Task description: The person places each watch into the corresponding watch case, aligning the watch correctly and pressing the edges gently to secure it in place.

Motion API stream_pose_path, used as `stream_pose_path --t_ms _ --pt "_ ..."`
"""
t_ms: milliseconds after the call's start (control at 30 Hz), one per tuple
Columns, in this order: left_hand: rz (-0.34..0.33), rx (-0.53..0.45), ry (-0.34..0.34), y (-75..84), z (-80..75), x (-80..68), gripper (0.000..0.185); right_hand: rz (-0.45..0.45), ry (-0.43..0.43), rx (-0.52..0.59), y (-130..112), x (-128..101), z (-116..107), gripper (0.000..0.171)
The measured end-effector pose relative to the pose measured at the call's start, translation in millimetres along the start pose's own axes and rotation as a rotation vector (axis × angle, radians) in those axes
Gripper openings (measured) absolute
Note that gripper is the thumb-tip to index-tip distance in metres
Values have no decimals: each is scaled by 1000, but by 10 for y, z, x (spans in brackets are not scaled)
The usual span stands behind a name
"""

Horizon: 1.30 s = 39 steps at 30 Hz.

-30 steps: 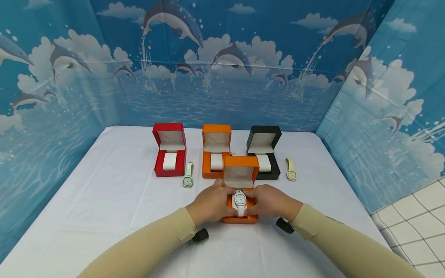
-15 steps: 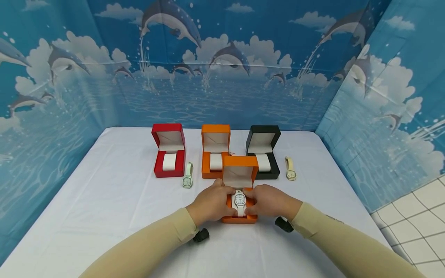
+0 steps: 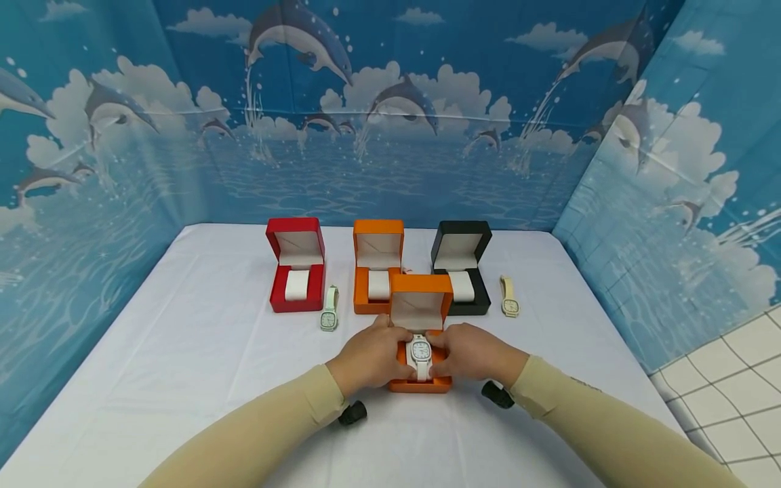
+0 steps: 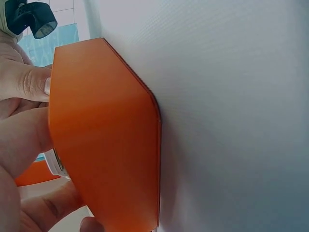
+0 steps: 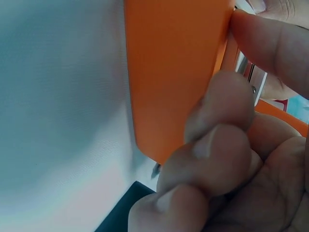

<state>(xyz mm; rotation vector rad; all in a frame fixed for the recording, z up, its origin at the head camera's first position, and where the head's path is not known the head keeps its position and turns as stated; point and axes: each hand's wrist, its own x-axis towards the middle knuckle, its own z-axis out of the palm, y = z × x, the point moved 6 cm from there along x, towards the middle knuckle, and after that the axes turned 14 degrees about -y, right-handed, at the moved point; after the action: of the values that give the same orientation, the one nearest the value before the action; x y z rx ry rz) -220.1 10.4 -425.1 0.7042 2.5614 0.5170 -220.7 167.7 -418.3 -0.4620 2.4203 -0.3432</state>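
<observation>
A white wristwatch (image 3: 421,350) sits upright in the open front orange watch box (image 3: 421,386), its dial facing up toward the head camera. From the left side my left hand (image 3: 369,354) grips the watch, thumb and finger at the strap near both ends of the case. My right hand (image 3: 476,354) does the same from the right. Seen close up in the left wrist view, the orange wall of the box (image 4: 106,125) hides most of the watch. Curled fingers (image 5: 227,154) of my right hand lie against the box's other side in the right wrist view.
Behind stand three open watch boxes with white cushions: red (image 3: 297,254), orange (image 3: 378,226) and black (image 3: 482,298). A pale green watch (image 3: 329,315) lies by the red box, a yellowish watch (image 3: 510,301) right of the black one. White cloth (image 3: 201,352) covers the table.
</observation>
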Motion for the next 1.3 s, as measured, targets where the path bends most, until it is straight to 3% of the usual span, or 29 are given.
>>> stream_pose_path --t_ms 833,1067,1200,1300 --pt "7 104 -20 15 -13 -25 67 -4 15 19 31 -66 38 70" --pt "8 22 -45 -26 -92 -99 68 -61 48 -31 12 -138 25 70" --pt "28 -30 10 -86 -298 -180 52 -136 137 -3 -53 -259 -90 61" --pt "52 -112 104 -143 -500 -232 38 -260 326 66 -110 -407 -270 40"
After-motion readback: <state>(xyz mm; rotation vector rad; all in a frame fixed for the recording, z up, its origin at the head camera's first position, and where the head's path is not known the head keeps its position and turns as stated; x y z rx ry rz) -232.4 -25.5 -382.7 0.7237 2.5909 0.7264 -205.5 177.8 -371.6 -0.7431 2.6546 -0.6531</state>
